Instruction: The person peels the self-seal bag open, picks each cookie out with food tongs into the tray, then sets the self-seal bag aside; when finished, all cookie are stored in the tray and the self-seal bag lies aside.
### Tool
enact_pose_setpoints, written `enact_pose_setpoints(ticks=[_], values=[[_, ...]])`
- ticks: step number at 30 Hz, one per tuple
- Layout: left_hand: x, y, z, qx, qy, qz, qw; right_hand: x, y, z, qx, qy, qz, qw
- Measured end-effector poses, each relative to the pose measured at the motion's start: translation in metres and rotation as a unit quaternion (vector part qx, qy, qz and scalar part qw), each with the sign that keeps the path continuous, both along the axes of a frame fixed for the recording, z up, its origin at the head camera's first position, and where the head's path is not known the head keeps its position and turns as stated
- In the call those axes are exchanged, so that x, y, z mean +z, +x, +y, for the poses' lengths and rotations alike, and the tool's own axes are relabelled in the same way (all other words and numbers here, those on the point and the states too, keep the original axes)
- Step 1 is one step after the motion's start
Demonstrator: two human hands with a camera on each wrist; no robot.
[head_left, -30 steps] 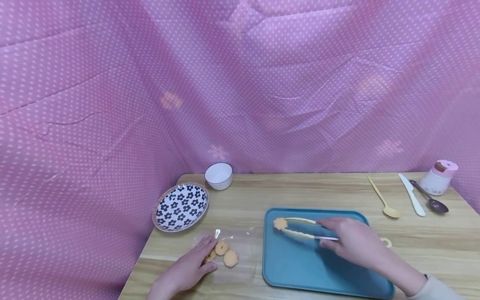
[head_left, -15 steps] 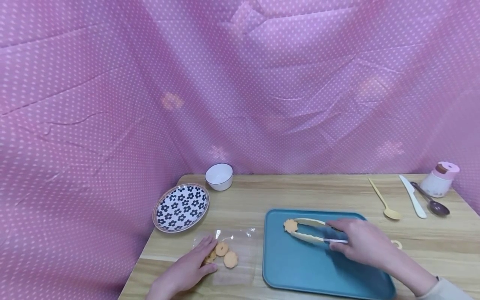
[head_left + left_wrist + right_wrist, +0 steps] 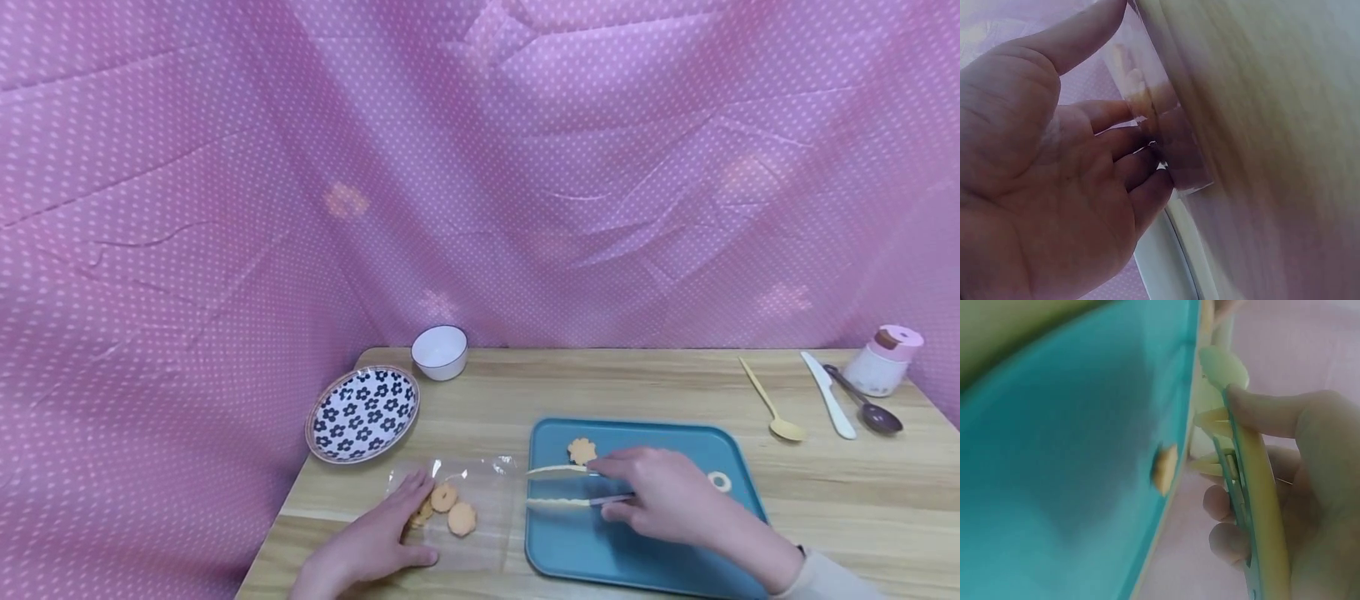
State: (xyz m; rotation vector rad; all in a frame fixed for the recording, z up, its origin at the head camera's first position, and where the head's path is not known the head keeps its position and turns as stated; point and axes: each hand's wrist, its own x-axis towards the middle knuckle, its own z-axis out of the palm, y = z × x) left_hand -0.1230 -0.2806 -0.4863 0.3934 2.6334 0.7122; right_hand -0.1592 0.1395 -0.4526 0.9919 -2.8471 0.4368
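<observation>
My right hand (image 3: 663,497) grips pale yellow tongs (image 3: 558,502) above the blue tray (image 3: 570,546). The arms of the tongs are spread, with nothing between their tips, which point left toward the tray's left rim. On the tray, just beyond the tongs, lies a scalloped cookie (image 3: 581,451); the right wrist view shows this cookie (image 3: 1164,469) near the tray's edge. My left hand (image 3: 371,533) rests on the left side of a clear plastic bag (image 3: 491,483), its thumb spread away from the fingers. Several cookies (image 3: 462,518) are in the bag, some partly hidden by those fingers.
A flower-patterned plate (image 3: 363,415) and a white bowl (image 3: 439,353) stand at the back left of the wooden table (image 3: 600,383). At the right are a yellow spoon (image 3: 784,428), a pale knife (image 3: 828,398), a dark spoon (image 3: 879,418) and a pink-lidded jar (image 3: 879,367).
The tongs slid right with the cookie, then let it go on the tray near its back left. They have since swung left and nearer, apart from it. My left thumb has moved slightly.
</observation>
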Motion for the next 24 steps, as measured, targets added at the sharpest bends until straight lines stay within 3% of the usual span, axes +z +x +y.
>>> enact_pose_setpoints(ticks=[15, 24], values=[[-0.001, 0.001, 0.000, 0.004, 0.001, -0.003, 1.0000, 0.007, -0.003, -0.048, 0.051, 0.006, -0.026, 0.998], [-0.004, 0.001, -0.001, 0.003, 0.000, 0.005, 1.0000, 0.000, 0.002, -0.056, 0.041, 0.004, -0.019, 0.999]])
